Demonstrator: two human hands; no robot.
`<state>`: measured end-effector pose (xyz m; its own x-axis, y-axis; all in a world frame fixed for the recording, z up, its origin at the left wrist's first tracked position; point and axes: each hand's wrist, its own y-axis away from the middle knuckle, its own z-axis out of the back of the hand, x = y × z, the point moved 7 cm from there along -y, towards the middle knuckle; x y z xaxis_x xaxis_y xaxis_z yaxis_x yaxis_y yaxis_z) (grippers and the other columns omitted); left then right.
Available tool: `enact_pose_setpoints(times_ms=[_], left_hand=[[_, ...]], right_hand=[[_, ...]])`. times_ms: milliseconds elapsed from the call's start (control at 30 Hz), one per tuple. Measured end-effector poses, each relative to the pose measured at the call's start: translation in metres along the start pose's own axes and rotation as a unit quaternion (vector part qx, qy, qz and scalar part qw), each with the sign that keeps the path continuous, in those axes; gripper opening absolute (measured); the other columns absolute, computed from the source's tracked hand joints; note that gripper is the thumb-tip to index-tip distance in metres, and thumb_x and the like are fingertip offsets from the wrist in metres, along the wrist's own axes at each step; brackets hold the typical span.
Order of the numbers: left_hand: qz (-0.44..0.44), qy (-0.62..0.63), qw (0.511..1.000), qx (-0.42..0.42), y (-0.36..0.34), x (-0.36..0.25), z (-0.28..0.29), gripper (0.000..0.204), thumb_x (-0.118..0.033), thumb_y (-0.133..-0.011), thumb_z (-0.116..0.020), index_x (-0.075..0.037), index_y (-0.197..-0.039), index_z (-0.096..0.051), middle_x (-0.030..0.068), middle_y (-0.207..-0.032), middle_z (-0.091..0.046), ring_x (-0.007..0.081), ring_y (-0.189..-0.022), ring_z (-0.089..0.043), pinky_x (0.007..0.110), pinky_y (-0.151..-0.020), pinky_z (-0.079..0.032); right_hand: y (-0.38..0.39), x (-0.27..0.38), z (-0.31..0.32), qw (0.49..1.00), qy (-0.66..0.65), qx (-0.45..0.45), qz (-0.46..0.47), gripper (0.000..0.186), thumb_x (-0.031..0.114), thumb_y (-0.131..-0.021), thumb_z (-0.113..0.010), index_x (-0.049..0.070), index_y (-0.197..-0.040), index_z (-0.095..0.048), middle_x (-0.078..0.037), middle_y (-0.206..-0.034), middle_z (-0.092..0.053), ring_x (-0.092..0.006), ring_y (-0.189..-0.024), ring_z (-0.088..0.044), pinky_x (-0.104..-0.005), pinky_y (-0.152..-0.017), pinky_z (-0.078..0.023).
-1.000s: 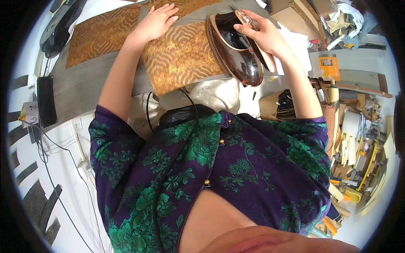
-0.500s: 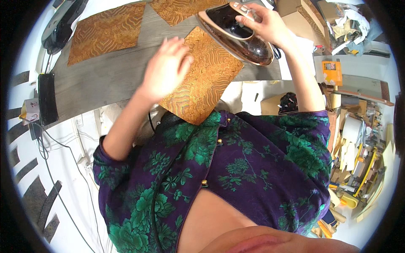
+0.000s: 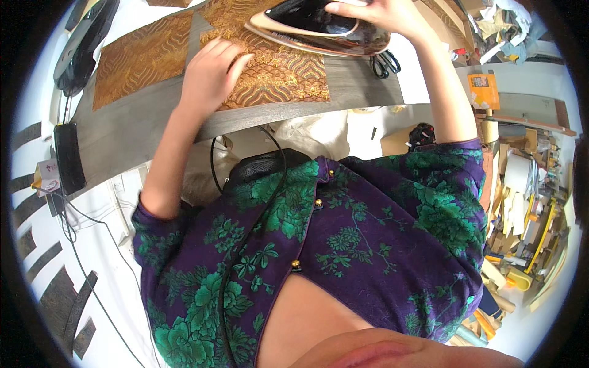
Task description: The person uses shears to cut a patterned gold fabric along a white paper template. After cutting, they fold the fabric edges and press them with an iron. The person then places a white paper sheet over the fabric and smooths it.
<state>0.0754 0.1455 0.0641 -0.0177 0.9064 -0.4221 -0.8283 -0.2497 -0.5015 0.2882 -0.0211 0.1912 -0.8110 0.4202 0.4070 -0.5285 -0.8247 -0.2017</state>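
Observation:
A golden-brown patterned piece of fabric (image 3: 285,83) lies on the grey table, its near edge roughly along the table's front. My left hand (image 3: 211,76) rests at its left side, thumb apart and fingers stretched over the cloth, holding nothing that I can see. In my right hand (image 3: 392,15) is a dark, glossy iron (image 3: 319,27), gripped at the upper right with part of that hand cut off by the frame's top. The iron is over the fabric's far right part; whether its sole touches the cloth I cannot tell.
Another patterned fabric piece (image 3: 141,58) lies on the table (image 3: 132,126) to the left. A looped black cord (image 3: 384,64) is beside the iron. A black device (image 3: 83,49) stands at the far left; shelves with rolls and scraps (image 3: 521,202) are at the right.
The fabric has turned and shifted farther onto the table, away from my body. The iron has moved left and farther away with my right hand. My left hand has moved slightly left.

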Motion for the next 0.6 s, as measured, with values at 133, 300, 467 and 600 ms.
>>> enact_pose_setpoints(times_ms=[133, 300, 467, 600], left_hand=[[0.044, -0.006, 0.998, -0.042, 0.044, -0.023, 0.006, 0.026, -0.022, -0.079, -0.071, 0.0, -0.093, -0.063, 0.0135, -0.101, -0.062, 0.032, -0.096, -0.058, 0.039, -0.082, -0.048], [0.092, -0.017, 0.995, -0.022, 0.071, -0.034, -0.005, 0.035, -0.021, -0.077, -0.074, -0.002, -0.105, -0.065, 0.0148, -0.119, -0.059, 0.0334, -0.114, -0.054, 0.041, -0.095, -0.044], [0.111, -0.022, 0.993, -0.025, 0.076, -0.035, -0.005, 0.035, -0.02, -0.077, -0.074, -0.002, -0.105, -0.067, 0.0147, -0.121, -0.059, 0.0335, -0.117, -0.053, 0.041, -0.098, -0.043], [0.1, -0.012, 0.995, -0.026, 0.074, -0.038, -0.007, 0.033, -0.019, -0.078, -0.073, -0.001, -0.106, -0.067, 0.0148, -0.123, -0.058, 0.0332, -0.119, -0.051, 0.041, -0.1, -0.042]], right_hand=[[-0.003, 0.015, 0.012, 0.998, -0.004, -0.006, 0.067, 0.039, 0.029, -0.076, -0.077, -0.001, -0.098, -0.066, -0.008, -0.071, -0.064, -0.0098, -0.066, -0.057, -0.0279, -0.062, -0.047], [-0.019, 0.042, -0.015, 0.987, -0.048, 0.048, 0.148, 0.039, 0.031, -0.073, -0.079, -0.001, -0.094, -0.068, -0.012, -0.073, -0.067, -0.0146, -0.064, -0.062, -0.0286, -0.062, -0.049], [-0.032, 0.076, -0.049, 0.963, 0.012, 0.129, 0.236, 0.042, 0.041, -0.073, -0.076, 0.002, -0.084, -0.067, -0.015, -0.065, -0.06, -0.0301, -0.06, -0.061, -0.0348, -0.059, -0.047], [-0.035, 0.081, -0.063, 0.952, 0.006, 0.153, 0.266, 0.042, 0.041, -0.073, -0.075, 0.002, -0.085, -0.065, -0.017, -0.07, -0.061, -0.0335, -0.067, -0.062, -0.0378, -0.061, -0.047]])
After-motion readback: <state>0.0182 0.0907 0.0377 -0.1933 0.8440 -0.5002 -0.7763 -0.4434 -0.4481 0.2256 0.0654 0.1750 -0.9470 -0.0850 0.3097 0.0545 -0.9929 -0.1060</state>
